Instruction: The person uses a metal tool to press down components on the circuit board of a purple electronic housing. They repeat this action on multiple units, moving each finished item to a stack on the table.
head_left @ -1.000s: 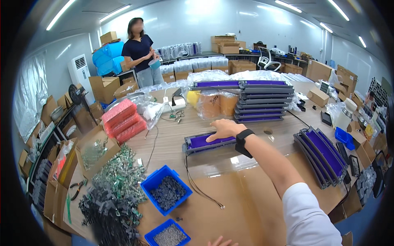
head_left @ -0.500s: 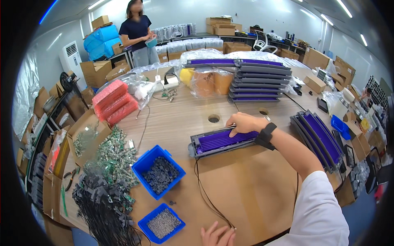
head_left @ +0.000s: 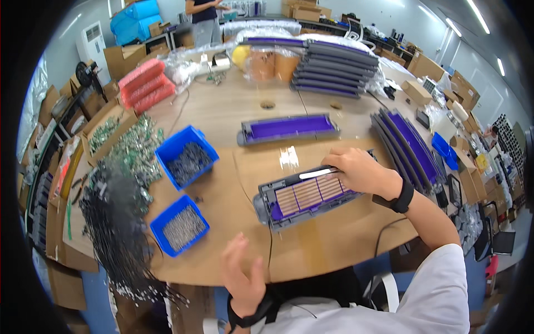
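Note:
My right hand (head_left: 364,172) grips the right end of a long grey-and-purple plastic housing (head_left: 300,203). The housing is tilted, and brown strips show through the openings in its purple frame. A thin cable (head_left: 271,245) runs down from its left end toward the table's near edge. My left hand (head_left: 243,270) is held at that edge, fingers spread and holding nothing, slightly blurred. Behind the gripped part, a second housing (head_left: 289,129) lies flat with its smooth purple inside facing up.
Blue bins of dark small parts (head_left: 204,146) and small metal parts (head_left: 157,229) stand left, beside a heap of black cables (head_left: 119,234) and green circuit boards (head_left: 133,147). Stacked housings (head_left: 334,69) lie at the back, more (head_left: 409,150) at right. Another person (head_left: 206,22) stands beyond the table.
The view has tipped downward. A housing in my right hand is now nearer and tilted, and another lies flat behind it. My left hand has come further into view, off the cable.

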`<state>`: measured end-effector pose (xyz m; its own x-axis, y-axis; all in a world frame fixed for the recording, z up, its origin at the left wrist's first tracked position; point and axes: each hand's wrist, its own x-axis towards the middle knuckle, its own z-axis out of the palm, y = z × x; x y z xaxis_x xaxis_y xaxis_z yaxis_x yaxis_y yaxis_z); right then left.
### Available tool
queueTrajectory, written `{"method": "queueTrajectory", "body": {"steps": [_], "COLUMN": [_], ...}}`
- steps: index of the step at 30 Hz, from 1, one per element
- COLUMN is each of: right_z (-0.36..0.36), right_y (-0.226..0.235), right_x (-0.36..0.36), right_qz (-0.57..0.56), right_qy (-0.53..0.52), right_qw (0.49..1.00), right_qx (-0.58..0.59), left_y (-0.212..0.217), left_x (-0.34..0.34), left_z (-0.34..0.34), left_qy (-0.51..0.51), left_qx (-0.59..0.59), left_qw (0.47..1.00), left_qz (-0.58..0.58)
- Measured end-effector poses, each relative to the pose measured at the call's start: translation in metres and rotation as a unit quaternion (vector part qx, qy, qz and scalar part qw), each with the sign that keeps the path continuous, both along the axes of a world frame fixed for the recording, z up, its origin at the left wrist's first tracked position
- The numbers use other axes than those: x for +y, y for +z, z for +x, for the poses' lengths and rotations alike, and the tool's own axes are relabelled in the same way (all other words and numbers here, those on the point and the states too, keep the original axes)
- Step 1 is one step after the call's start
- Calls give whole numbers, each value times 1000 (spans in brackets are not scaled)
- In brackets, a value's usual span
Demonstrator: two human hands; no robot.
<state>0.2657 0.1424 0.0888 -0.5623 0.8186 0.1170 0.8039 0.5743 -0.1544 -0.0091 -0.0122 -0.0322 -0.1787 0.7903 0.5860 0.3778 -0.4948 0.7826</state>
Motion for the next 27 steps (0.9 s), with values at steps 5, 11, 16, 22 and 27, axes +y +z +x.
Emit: {"method": "queueTrajectory", "body": {"steps": [5,11,16,22,27], "right_z": [28,-7,-50,-74,-87], "right_y": [-31,-28,-58,-88,-94], "right_x": [-58,-131,-182,-188,-193], "right_qz": [-15,59,-73,-43,-23], "right_qy": [-11,-10,-13,-73,-107], "right_qw": [1000,994,962,955,953], "right_qx": [-10,94,262,286,282], "left_y": [22,41,38,34,31], "left_x": [-5,-34,-58,-70,-66], "left_z": [13,22,36,34,21], "left_qy": [-9,-61,-88,-124,-124], "left_qx": [36,69,56,11,53], "left_qw": [997,965,950,918,921], "left_qz": [-61,-246,-295,-377,-366]}}
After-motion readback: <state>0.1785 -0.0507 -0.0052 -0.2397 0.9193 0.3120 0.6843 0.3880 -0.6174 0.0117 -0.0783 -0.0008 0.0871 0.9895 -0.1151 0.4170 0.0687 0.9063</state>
